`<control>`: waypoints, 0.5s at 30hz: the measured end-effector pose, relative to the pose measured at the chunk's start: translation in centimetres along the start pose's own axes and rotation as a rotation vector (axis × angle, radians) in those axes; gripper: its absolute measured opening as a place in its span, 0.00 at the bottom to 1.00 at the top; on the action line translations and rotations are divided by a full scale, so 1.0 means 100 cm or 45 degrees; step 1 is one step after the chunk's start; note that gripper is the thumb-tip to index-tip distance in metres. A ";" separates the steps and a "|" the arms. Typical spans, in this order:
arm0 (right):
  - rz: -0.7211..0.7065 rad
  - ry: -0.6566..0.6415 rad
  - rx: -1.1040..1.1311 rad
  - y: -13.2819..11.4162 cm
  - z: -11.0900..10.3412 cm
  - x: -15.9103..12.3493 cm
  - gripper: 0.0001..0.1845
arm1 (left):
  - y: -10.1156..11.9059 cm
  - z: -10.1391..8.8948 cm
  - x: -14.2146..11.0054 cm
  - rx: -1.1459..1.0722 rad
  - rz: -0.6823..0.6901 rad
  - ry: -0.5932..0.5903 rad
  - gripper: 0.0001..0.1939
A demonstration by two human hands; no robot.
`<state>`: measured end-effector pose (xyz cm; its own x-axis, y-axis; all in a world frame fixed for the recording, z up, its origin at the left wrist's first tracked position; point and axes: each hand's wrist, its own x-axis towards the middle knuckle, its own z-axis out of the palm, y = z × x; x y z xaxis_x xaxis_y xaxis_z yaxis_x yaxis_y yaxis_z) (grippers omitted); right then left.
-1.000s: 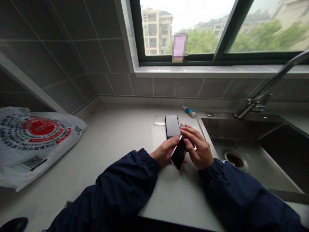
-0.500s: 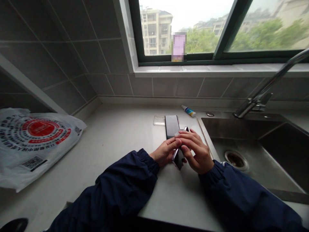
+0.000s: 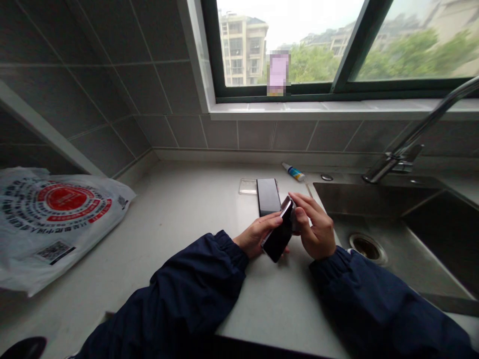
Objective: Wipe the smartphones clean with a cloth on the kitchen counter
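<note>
A dark-screened smartphone [image 3: 279,237] is tilted above the counter in my left hand [image 3: 255,235], its thumb on the screen side and its fingers behind. My right hand [image 3: 316,227] closes on the phone's upper right edge, thumb and fingers pinching there. Something clear, like a case edge, shows along the phone's rim, though my fingers partly cover it. Just behind, a second phone [image 3: 267,192] with a greyish screen lies flat on the counter. A transparent phone case [image 3: 247,186] sits against its left side.
Beyond the phones a small blue and yellow tube [image 3: 294,172] lies on the white counter [image 3: 179,199]. To the right are a steel sink [image 3: 396,249] and its faucet [image 3: 392,159]. A printed white plastic bag [image 3: 63,219] rests at the left, and a window [image 3: 314,55] is ahead.
My right hand has moved from over the phone to its upper right edge. The held phone has turned, showing more of its screen. The second phone and tube stay put.
</note>
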<state>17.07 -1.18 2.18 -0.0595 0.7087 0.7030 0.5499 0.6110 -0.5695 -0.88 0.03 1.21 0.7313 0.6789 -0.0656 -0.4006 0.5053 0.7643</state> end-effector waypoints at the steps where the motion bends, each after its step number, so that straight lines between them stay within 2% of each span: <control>1: 0.025 0.015 -0.002 0.001 0.000 0.000 0.20 | -0.001 -0.002 0.000 -0.019 -0.003 -0.020 0.29; 3: 0.072 0.036 -0.004 0.003 0.001 0.000 0.21 | -0.002 -0.005 0.001 -0.069 -0.021 -0.020 0.27; 7: 0.127 0.032 -0.012 0.007 0.002 0.000 0.21 | -0.002 -0.009 0.001 -0.194 -0.047 0.069 0.25; 15: 0.196 0.036 0.040 0.007 0.004 0.000 0.20 | 0.002 -0.005 -0.002 -0.267 -0.022 0.092 0.23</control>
<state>17.18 -0.61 1.62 0.0472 0.7848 0.6180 0.5244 0.5071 -0.6840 -1.38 0.28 1.06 0.7006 0.7018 -0.1294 -0.4997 0.6118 0.6132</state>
